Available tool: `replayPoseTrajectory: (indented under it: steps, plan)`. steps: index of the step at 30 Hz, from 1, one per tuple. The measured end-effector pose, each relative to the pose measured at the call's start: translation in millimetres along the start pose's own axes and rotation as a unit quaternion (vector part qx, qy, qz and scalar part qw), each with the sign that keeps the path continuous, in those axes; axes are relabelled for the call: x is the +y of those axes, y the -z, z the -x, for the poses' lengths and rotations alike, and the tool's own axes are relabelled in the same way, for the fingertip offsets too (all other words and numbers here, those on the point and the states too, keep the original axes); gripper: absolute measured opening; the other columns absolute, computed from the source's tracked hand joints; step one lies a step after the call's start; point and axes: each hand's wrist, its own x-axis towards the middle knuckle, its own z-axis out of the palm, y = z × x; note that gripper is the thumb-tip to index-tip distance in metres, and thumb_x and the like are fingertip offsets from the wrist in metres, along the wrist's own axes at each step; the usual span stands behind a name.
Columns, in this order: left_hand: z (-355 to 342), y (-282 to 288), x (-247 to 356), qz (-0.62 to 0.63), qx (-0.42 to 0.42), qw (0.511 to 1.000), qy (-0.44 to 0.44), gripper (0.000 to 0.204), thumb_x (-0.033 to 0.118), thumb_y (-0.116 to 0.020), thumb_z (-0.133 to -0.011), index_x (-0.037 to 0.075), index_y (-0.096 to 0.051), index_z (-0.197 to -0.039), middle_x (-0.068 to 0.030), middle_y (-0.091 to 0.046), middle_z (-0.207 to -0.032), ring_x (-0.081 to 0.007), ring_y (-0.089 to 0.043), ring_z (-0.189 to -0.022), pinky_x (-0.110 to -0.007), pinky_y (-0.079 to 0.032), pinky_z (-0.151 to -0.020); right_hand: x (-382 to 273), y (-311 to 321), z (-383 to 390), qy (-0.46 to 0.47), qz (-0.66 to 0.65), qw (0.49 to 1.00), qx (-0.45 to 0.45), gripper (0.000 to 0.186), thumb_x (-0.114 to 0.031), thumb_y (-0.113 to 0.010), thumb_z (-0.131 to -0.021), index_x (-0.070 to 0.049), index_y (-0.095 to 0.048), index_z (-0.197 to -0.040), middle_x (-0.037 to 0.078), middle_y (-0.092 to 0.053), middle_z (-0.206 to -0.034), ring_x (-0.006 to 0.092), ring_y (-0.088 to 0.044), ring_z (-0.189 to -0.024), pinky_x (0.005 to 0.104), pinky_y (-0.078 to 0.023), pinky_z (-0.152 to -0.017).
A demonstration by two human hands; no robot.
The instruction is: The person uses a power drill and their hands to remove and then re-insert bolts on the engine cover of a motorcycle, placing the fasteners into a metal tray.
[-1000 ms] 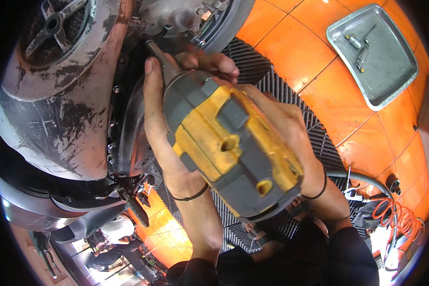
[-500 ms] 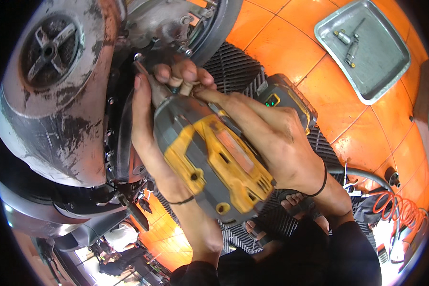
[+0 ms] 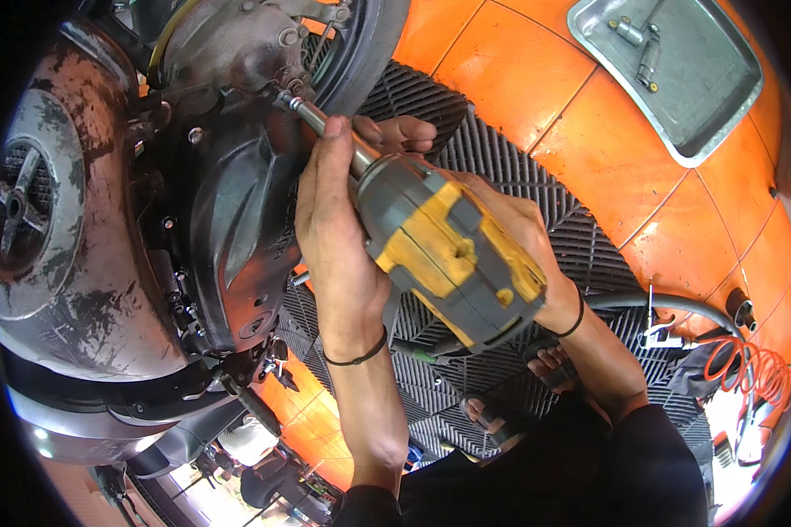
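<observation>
A yellow and grey cordless impact wrench [image 3: 444, 250] is held across the middle of the view, with a long chrome socket [image 3: 303, 107] on its nose. The socket's tip reaches the bolts on the dirty metal housing [image 3: 228, 57] beside the wheel; whether it sits on a bolt I cannot tell. My left hand [image 3: 334, 228] is closed round the nose and socket, thumb along the near side and fingertips showing beyond. Behind the tool body, my right hand [image 3: 523, 228] grips the handle, its fingers mostly hidden.
The scooter's scuffed cover [image 3: 39, 211] and black casing [image 3: 237, 237] fill the left side. A metal tray [image 3: 703, 123] with small parts lies on the orange tiles [image 3: 518, 75]. Ribbed black mat [image 3: 571, 211] runs underneath. At right are a coiled red air hose [image 3: 747, 369] and an air blow gun [image 3: 664, 334].
The view has shifted relative to the scooter. The wrench has swung right, and its socket now reaches the housing by the wheel. Both hands have stayed on the tool.
</observation>
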Motion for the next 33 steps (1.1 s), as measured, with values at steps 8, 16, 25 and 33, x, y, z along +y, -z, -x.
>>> replayPoseTrajectory:
  steps: [8,16,25,33]
  plan:
    - [-5,4,0,0.059,-0.018,0.998,-0.012,0.04,0.037,-0.042,-0.108,0.0,-0.056,-0.103,-0.024,-0.069,-0.1,-0.0254,-0.067,-0.092,-0.034,-0.054,-0.084,-12,10,-15,-0.093,-0.034,0.993,-0.059,0.065,-0.025,-0.077,-0.07,0.002,-0.055,-0.124,0.019,-0.067,-0.087,0.0394,-0.068,-0.08,0.0402,-0.052,-0.07]
    - [-8,4,0,0.136,-0.029,0.99,0.03,0.046,0.043,-0.039,-0.108,0.0,-0.056,-0.11,-0.0224,-0.069,-0.105,-0.0272,-0.067,-0.096,-0.036,-0.053,-0.088,-11,13,-21,-0.074,0.002,0.994,-0.081,0.07,-0.022,-0.076,-0.072,0.01,-0.049,-0.129,0.026,-0.065,-0.096,0.0438,-0.067,-0.089,0.043,-0.054,-0.076]
    - [-11,1,0,0.19,-0.025,0.981,0.032,0.046,0.044,-0.033,-0.109,0.005,-0.058,-0.108,-0.0194,-0.068,-0.115,-0.0278,-0.067,-0.099,-0.04,-0.054,-0.09,-6,18,-22,0.043,0.064,0.996,-0.049,0.082,-0.023,-0.082,-0.065,0.007,-0.048,-0.133,0.027,-0.065,-0.098,0.0455,-0.066,-0.09,0.0451,-0.053,-0.077]
    - [32,12,-54,0.028,0.001,0.994,0.104,0.043,0.042,-0.038,-0.109,0.004,-0.057,-0.102,-0.0194,-0.071,-0.096,-0.0198,-0.069,-0.082,-0.033,-0.057,-0.075,-12,3,60,-0.152,-0.058,0.986,-0.03,0.067,-0.018,-0.083,-0.07,0.003,-0.055,-0.127,0.013,-0.07,-0.099,0.0265,-0.071,-0.09,0.0335,-0.055,-0.079]
